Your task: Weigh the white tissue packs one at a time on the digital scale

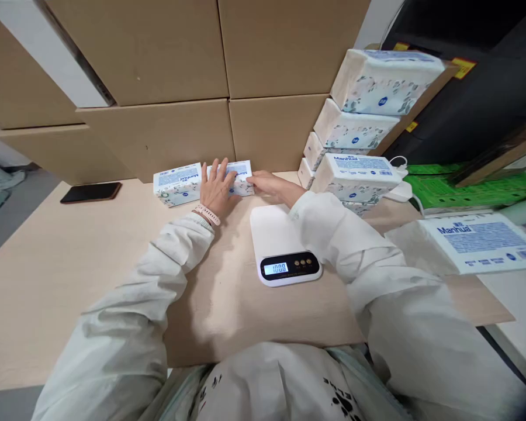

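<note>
Open across the left tabletop (70,280), walled behind by cardboard boxes (166,134), hemmed at right by stacked tissue packs (377,88).

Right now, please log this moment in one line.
left hand: on tissue pack; right hand: at same pack's right end; scale: display lit; phone: at left

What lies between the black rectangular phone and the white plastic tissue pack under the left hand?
In the head view, another white plastic tissue pack with blue lettering lies there.

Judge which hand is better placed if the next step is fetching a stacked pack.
Likely the right hand: though both hands are at one pack near the cardboard boxes, it is nearer the stacked packs; the left hand is farther away.
</note>
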`<state>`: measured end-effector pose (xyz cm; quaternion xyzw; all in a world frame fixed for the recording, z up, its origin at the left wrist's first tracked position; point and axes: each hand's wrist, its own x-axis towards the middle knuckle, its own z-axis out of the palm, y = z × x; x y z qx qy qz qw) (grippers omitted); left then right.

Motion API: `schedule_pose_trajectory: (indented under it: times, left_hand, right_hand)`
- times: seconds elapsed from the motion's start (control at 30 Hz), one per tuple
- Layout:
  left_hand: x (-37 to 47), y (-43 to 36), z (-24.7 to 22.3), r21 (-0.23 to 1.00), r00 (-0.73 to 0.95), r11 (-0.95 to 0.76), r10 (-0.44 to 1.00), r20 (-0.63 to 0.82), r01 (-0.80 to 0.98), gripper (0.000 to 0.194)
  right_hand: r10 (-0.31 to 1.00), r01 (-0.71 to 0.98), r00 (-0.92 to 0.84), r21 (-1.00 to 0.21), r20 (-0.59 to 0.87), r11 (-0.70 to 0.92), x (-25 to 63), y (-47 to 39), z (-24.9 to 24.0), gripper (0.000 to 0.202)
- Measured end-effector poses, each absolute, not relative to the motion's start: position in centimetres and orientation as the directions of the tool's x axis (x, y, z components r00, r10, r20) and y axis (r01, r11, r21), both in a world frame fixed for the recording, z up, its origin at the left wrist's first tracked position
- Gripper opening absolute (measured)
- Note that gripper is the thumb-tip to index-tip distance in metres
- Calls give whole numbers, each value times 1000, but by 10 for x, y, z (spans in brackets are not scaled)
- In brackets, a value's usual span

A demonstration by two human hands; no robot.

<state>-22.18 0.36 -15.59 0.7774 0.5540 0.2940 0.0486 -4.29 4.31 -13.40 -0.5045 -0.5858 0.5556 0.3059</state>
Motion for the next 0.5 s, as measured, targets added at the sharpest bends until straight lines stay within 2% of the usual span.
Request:
schedule_pose_trajectory:
  times: [0.07,0.1,0.23,0.3,0.37,0.43,0.5]
  left_hand:
    - [-230,7,-154,260,241,-341,905,351,903,55]
    - [-237,9,-153,234,226,-316,912,343,919,53]
    - [-274,14,-157,328,122,-255,919,375,910,46]
    - [-288,13,-157,373,78,-234,918,389,898,45]
    - [-289,8,-153,417,49,-231,914,402,879,53]
    - [-272,-1,-145,458,69,-276,906,418,845,71]
    - [-238,-13,-132,533,154,-368,903,401,762,85]
  right_hand:
    - [925,273,-319,-955,-207,-119,-58,48,-133,8]
    - [921,279,-332,-954,-204,-110,-65,49,-132,6]
    - [902,280,-410,-960,-131,-12,-73,28,-118,19]
    - [887,278,-462,-948,7,152,-58,-3,-107,30]
    - [862,268,-457,-890,220,369,-27,-43,-97,38]
    - [839,330,-259,-773,478,542,15,-79,-92,39]
    - [734,494,73,-664,675,562,61,-102,-94,40]
